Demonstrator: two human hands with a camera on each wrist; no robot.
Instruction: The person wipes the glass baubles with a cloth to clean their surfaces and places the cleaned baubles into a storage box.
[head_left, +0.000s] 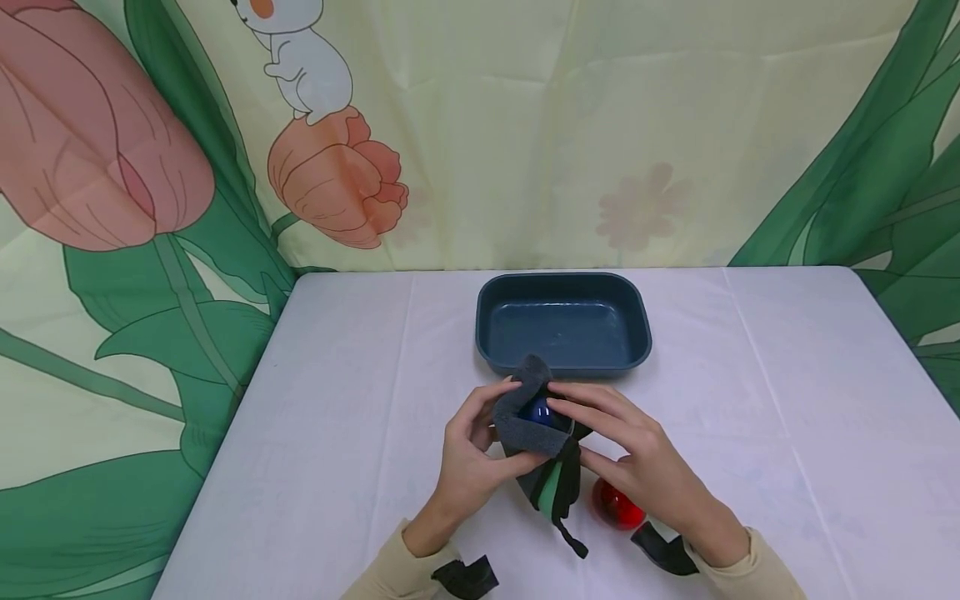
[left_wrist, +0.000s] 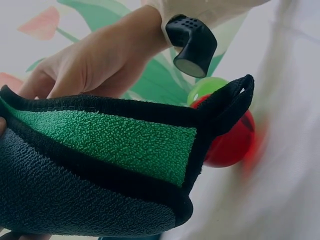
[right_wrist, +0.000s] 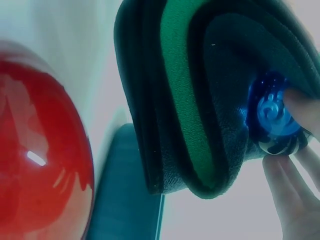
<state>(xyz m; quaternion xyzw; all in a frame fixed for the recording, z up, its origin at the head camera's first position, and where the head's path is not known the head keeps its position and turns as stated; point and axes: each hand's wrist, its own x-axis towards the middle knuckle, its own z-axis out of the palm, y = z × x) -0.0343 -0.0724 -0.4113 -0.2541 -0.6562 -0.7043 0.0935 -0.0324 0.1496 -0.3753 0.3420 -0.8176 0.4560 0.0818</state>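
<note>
A dark grey cloth (head_left: 517, 425) with black edging, a green side and a hanging loop is folded around a shiny blue ball (head_left: 542, 411). My left hand (head_left: 480, 458) grips the cloth from the left, thumb on the near side. From the right, my right hand (head_left: 637, 446) holds the blue ball. Seen from the right wrist, its fingertips and thumb pinch the blue ball (right_wrist: 275, 117), which sits against the cloth's grey face (right_wrist: 225, 75). The left wrist view shows the cloth's green side (left_wrist: 110, 135), with the ball hidden.
A dark blue rectangular basin (head_left: 562, 325) stands just beyond my hands. Under my right wrist lies a shiny red ball (head_left: 618, 507). A light green ball (left_wrist: 205, 87) shows behind the red one in the left wrist view. White cloth (head_left: 337, 400) covers the table.
</note>
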